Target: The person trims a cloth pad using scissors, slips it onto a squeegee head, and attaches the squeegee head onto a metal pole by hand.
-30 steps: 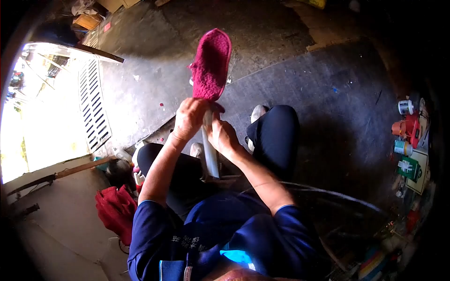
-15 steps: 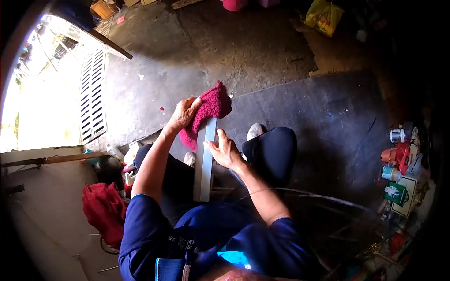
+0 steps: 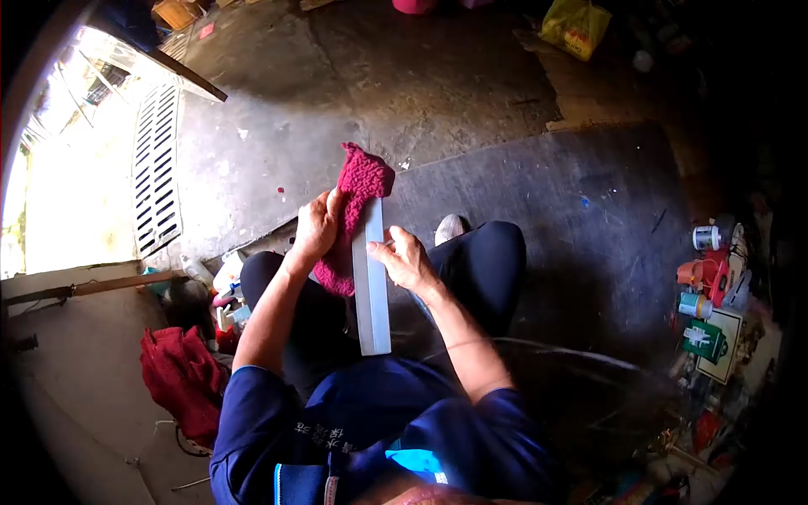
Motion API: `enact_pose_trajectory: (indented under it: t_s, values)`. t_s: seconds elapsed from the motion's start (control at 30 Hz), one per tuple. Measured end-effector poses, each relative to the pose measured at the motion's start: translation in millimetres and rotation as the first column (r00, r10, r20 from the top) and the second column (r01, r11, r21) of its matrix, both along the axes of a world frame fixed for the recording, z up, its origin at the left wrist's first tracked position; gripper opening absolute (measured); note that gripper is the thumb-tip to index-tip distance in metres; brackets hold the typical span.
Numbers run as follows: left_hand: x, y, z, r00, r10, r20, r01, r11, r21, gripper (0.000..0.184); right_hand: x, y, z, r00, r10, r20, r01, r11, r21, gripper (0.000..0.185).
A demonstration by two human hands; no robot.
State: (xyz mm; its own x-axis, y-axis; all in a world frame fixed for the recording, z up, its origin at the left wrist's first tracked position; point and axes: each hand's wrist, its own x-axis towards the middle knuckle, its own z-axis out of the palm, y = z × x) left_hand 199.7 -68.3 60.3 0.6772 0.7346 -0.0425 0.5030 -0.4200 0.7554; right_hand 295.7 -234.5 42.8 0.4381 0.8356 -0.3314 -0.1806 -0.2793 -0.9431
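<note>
Cloth (image 3: 368,172) in left grip (image 3: 317,224), strip (image 3: 371,295) touching right grip (image 3: 407,261)

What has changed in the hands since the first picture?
The fuzzy red piece, stretched out away from the body before, has come nearer and now bends down along the left side of the pale strip. The right hand has moved off its lower end to the strip's edge. The left hand still holds the piece; the dark red cloth stays at the left.
</note>
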Motion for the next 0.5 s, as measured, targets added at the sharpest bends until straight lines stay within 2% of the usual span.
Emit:
enact_pose_trajectory:
  t_s: [0.03,0.07,0.13,0.23,0.27,0.3,0.33,0.37,0.43,0.47,0.5]
  values:
    - [0.2,-9.9,-1.0,0.995,0.043,0.089,-0.047,0.998,0.046,0.036,-3.0,-0.6,-0.3,0.999,-0.024,0.026,0.025,1.000,-0.009,0.030]
    - [-6.1,-19.6,-2.3,0.997,0.043,0.060,-0.048,0.994,0.095,0.033,-3.9,-2.2,-2.0,0.999,-0.020,0.026,0.020,1.000,-0.009,0.030]
    - [-18.1,-34.9,-3.5,0.997,0.028,0.070,-0.040,0.981,0.190,0.029,-1.1,-1.2,-5.0,0.981,-0.014,0.191,0.025,0.998,-0.053,0.030]
    - [-28.9,-51.6,-9.0,0.987,0.133,0.095,-0.148,0.973,0.177,0.023,-1.0,0.7,-9.1,0.986,-0.015,0.166,0.017,1.000,-0.014,0.031]
    - [-29.1,-45.8,-23.9,0.950,0.241,0.197,-0.201,0.958,-0.203,0.023,-0.7,2.3,-10.1,0.986,-0.010,0.169,0.012,1.000,-0.012,0.031]
    - [-32.0,-37.4,-46.5,0.891,0.379,0.249,-0.189,0.809,-0.556,0.024,-1.5,4.3,0.2,0.993,-0.003,0.119,0.003,1.000,0.002,0.031]
    - [-37.2,-30.4,-70.1,0.921,0.297,0.254,-0.131,0.847,-0.516,0.026,-2.2,3.3,5.4,0.998,-0.002,0.064,0.001,1.000,0.012,0.031]
    - [-40.0,-22.1,-67.7,0.966,0.188,0.178,-0.122,0.937,-0.329,0.021,-1.7,2.8,5.5,0.998,0.003,0.067,-0.004,1.000,0.011,0.031]
    - [-20.8,-18.9,-29.0,0.888,0.268,0.375,-0.214,0.960,-0.181,0.018,0.6,4.8,6.0,0.970,0.071,0.234,-0.062,0.997,-0.043,0.032]
    - [-21.0,-6.5,-38.7,0.891,0.182,0.416,-0.234,0.969,0.075,0.020,0.1,4.3,6.6,0.964,0.093,0.248,-0.075,0.994,-0.081,0.032]
    - [-12.8,-13.9,8.7,0.941,0.076,0.329,-0.163,0.955,0.246,0.023,-3.2,6.2,-6.4,0.920,0.109,0.376,-0.069,0.990,-0.119,0.032]
